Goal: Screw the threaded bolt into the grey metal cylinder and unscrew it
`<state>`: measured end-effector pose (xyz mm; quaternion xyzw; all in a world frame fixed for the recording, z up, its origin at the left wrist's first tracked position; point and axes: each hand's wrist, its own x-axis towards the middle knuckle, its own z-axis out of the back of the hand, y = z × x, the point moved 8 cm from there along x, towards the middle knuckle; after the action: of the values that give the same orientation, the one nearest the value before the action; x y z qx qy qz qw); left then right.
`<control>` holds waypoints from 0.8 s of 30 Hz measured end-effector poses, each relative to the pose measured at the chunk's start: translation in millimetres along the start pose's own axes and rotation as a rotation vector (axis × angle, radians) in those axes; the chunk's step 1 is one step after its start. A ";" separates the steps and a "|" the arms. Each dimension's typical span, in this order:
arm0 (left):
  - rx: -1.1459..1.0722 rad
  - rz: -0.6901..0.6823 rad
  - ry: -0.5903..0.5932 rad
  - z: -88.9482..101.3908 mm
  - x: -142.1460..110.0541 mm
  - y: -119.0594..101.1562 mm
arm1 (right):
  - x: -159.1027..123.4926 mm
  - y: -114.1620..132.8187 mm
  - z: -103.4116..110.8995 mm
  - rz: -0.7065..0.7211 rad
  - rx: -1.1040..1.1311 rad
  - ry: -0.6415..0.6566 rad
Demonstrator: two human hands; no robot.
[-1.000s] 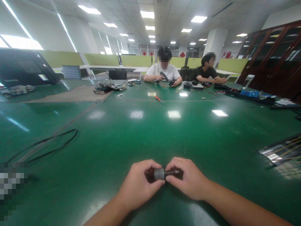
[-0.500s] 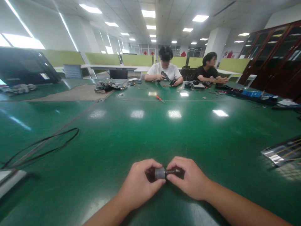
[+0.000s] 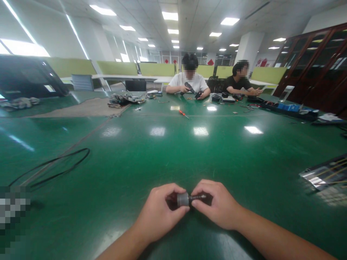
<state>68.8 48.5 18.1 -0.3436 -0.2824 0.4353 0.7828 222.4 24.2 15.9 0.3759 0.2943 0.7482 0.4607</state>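
Observation:
Low over the green tabletop, my left hand [image 3: 164, 206] pinches a grey metal cylinder [image 3: 183, 199] between thumb and fingers. Out of the cylinder's right end sticks a thin, dark, ridged shaft [image 3: 197, 197] with a lighter tip. My right hand [image 3: 215, 204] grips this shaft close to the cylinder, thumb below and fingers above. Together the two look like one small motor-like part lying sideways; its left end is hidden inside my left hand. I cannot make out its exact kind.
An orange-handled screwdriver [image 3: 183, 114] lies far ahead on the green table [image 3: 151, 155]. A black cable loop [image 3: 67, 168] is at left, a clear-edged tray [image 3: 320, 177] at right. Across the table, one person [image 3: 188, 81] holds a power drill; another [image 3: 238, 81] sits beside.
Both hands keep the same grip on the part in almost the same place. The view shifts slightly, with a small head movement. The people opposite look nearly unchanged.

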 end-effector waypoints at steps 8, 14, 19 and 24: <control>-0.008 0.015 -0.018 0.9 1.0 1.6 | -0.7 -1.4 -0.4 0.008 0.002 -0.016; 0.007 -0.011 -0.032 3.7 -0.3 -1.2 | -1.1 -0.3 1.0 0.005 -0.005 -0.041; 0.039 -0.036 -0.048 6.7 0.6 -3.7 | -0.8 -0.2 -0.2 -0.001 -0.013 -0.033; 0.054 -0.037 -0.054 7.4 1.0 -4.0 | -1.4 0.6 -0.2 -0.011 -0.005 -0.034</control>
<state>65.8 50.0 25.8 -0.3052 -0.2978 0.4372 0.7919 222.4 22.7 15.8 0.3857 0.2869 0.7398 0.4708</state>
